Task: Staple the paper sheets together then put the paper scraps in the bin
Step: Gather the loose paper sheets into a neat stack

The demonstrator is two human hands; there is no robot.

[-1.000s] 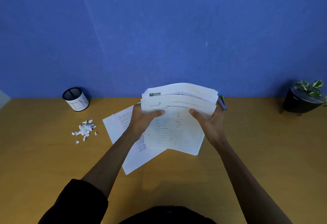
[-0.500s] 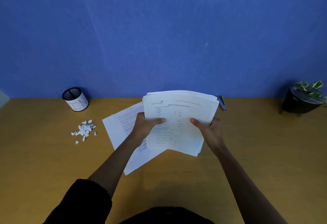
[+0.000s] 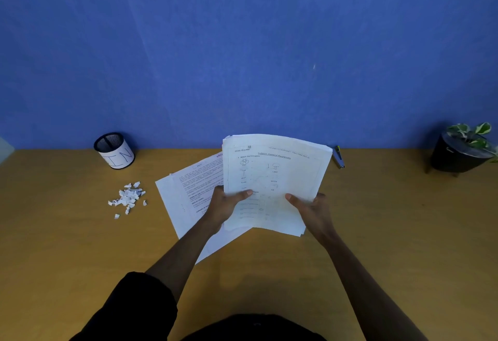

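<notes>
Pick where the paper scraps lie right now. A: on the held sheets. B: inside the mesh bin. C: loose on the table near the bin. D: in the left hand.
C: the paper scraps sit in a loose heap on the table, just in front of the mesh bin.

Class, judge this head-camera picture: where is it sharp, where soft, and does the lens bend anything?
Head view: the held sheets show a readable heading but washed-out body text; the plant at the edge looks soft; the table's back edge bows slightly, a wide-angle effect.
</notes>
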